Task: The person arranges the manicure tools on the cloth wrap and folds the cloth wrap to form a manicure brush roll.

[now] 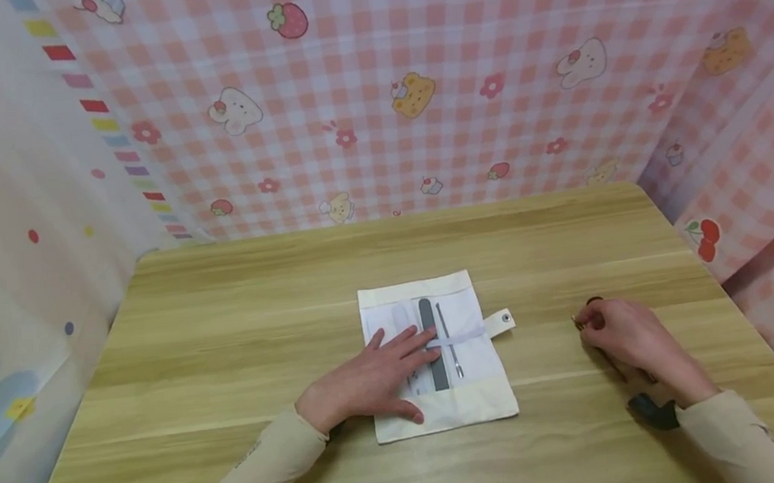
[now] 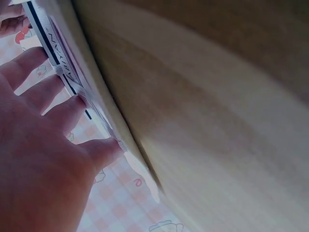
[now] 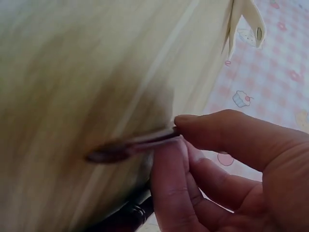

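An unfolded off-white cloth pouch (image 1: 449, 412) lies on the table. Under its pale elastic band (image 1: 466, 337) are a grey nail file (image 1: 427, 316) and a slim silver cuticle pusher (image 1: 451, 354). My left hand (image 1: 377, 374) rests on the pouch's left part, fingers spread and reaching the file; whatever is beneath the palm is hidden. To the pouch's right, my right hand (image 1: 623, 334) pinches a small slender tool (image 3: 130, 149) between thumb and finger, just above the table. The tool looks dark and shiny, but blur hides its exact kind.
A snap tab (image 1: 500, 323) sticks out from the pouch's right side. Another dark, glossy item (image 3: 129, 215) appears below my right fingers in the right wrist view, partly cut off. The wooden table (image 1: 225, 332) ends at patterned cloth walls (image 1: 376, 147) at the back and sides.
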`<state>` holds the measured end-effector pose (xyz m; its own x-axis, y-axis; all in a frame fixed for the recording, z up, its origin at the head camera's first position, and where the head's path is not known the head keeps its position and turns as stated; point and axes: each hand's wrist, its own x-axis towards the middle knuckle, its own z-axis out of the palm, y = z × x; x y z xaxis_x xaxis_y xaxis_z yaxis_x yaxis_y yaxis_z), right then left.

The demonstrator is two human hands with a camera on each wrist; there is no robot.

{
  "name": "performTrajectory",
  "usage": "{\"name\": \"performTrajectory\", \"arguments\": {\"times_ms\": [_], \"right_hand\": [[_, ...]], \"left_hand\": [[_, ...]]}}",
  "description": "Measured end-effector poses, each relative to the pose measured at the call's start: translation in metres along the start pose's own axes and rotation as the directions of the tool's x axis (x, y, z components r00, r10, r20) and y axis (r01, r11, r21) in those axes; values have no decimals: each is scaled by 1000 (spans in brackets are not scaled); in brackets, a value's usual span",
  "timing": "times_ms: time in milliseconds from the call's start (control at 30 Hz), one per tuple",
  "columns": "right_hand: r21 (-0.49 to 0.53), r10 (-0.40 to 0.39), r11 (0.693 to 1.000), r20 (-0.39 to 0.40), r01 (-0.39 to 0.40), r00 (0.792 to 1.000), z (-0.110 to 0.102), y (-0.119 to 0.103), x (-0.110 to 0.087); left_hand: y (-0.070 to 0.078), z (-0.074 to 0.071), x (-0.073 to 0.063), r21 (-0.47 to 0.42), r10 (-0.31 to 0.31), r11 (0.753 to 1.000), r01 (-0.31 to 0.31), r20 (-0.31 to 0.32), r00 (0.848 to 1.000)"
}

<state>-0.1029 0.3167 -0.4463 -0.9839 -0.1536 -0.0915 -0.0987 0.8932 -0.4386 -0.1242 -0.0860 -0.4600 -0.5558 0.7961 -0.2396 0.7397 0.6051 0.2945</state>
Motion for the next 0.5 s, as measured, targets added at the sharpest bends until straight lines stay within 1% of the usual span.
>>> {"name": "performTrajectory", "arguments": {"times_ms": [133,300,500], "right_hand": [[41,29,999,3,-29,1000,-2,-3,1],[141,64,988,-10,-62,998,-7,-11,5],[259,53,965,-21,-46,998,-12,-22,10]], "left_hand": [[0,0,1,12,6,1000,-6,-4,1000],[0,0,1,7,0,1000,0,-1,1000],[1,-1,0,3,-7,1000,7,7,1000]]}}
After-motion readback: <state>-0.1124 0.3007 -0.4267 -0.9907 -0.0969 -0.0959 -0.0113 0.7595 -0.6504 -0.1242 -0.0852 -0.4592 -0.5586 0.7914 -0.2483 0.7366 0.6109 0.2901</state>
